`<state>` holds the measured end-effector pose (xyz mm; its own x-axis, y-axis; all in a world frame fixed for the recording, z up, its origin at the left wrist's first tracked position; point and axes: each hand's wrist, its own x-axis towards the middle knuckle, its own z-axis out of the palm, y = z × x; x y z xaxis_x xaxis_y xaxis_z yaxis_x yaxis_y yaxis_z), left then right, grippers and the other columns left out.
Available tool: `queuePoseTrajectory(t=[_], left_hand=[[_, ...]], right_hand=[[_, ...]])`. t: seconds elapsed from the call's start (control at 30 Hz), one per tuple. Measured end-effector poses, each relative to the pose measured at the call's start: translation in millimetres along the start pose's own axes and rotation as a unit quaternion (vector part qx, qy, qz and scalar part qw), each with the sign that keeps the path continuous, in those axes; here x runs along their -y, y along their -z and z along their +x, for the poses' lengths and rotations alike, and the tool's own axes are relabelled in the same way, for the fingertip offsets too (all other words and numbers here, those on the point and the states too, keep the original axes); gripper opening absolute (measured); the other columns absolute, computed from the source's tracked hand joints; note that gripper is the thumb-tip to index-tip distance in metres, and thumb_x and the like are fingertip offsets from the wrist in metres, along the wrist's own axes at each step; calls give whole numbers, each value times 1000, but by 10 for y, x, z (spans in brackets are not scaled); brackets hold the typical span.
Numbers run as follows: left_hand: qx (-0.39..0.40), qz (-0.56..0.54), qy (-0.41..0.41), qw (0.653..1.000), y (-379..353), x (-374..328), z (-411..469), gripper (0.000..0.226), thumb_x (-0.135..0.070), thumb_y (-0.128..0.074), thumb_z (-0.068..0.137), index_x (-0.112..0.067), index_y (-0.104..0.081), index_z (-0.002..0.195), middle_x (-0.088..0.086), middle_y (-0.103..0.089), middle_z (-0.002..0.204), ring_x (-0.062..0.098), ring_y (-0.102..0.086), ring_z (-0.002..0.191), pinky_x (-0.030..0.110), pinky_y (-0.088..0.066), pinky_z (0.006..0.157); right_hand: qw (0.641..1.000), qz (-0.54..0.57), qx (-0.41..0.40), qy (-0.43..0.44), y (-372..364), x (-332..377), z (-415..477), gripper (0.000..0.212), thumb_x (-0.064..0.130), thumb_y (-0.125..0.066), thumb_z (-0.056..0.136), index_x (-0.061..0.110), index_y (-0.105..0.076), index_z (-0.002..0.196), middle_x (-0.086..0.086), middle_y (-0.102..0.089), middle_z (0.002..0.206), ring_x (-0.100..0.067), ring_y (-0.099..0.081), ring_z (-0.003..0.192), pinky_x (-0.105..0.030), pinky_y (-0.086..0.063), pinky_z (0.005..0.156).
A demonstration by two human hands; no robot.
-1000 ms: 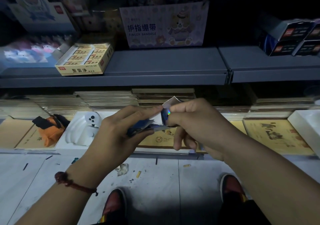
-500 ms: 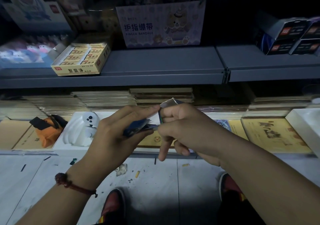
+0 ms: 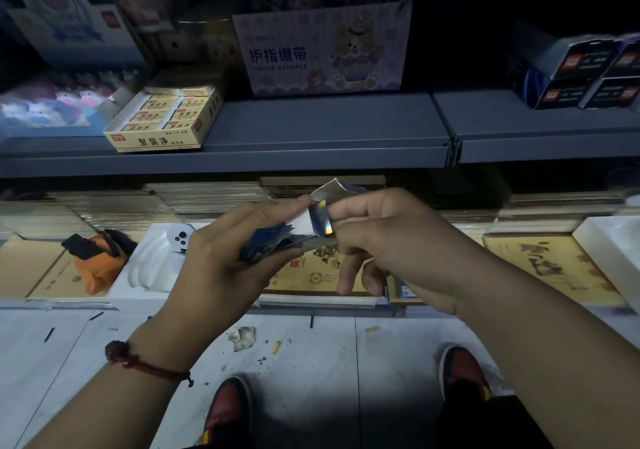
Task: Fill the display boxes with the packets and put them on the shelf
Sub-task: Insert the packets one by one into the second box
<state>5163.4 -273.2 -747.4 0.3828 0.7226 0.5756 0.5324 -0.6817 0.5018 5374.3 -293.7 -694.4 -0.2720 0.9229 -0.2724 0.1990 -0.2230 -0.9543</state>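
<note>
My left hand (image 3: 225, 258) grips a small stack of dark blue packets (image 3: 268, 246) in front of the lower shelf. Its fingertips also touch a small silver holographic box (image 3: 323, 211) that stands open at the top. My right hand (image 3: 388, 237) pinches that box from the right, with the lower fingers hanging loose. A yellow display box (image 3: 162, 121) filled with several packets sits on the grey upper shelf (image 3: 322, 130) at the left. A purple bear-printed box (image 3: 325, 50) stands behind it at the centre.
Dark boxes (image 3: 585, 71) stack at the upper shelf's right. The lower shelf holds stacks of yellow booklets (image 3: 554, 268), an orange pouch (image 3: 97, 261) and a white tray (image 3: 152, 265). Debris lies on the pale floor (image 3: 311, 362) by my shoes.
Both hands stay close together at the same spot. The silver box has been turned and opened up a little between my fingers, and its flap shows higher.
</note>
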Motion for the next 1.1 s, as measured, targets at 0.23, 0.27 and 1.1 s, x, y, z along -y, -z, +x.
queuePoseTrajectory(t=[0.23,0.27,1.1], left_hand=[[-5,-8,-31,999,-21,2,-16,57,-16,-83,81,-24,-59,132,-12,-65,113,0,-62,105,12,-48,90],[-5,-6,-35,999,-27,9,-17,56,-16,-82,81,-24,-59,132,-9,-65,113,1,-61,105,12,-47,91],[8,-10,-31,999,-63,-63,-25,47,-22,-71,87,-18,-58,132,-3,-66,115,0,-60,108,13,-45,92]], right_hand=[[996,85,31,-17,-20,21,-41,28,-7,-47,97,5,-69,109,-23,-73,110,-31,-76,74,-27,-52,45],[995,88,40,-19,-24,24,-42,29,-8,-46,96,3,-68,112,-29,-70,114,-33,-77,76,-28,-53,46],[989,95,105,-36,-96,11,-78,34,-7,-47,96,4,-56,127,-29,-68,111,-39,-76,87,-33,-59,54]])
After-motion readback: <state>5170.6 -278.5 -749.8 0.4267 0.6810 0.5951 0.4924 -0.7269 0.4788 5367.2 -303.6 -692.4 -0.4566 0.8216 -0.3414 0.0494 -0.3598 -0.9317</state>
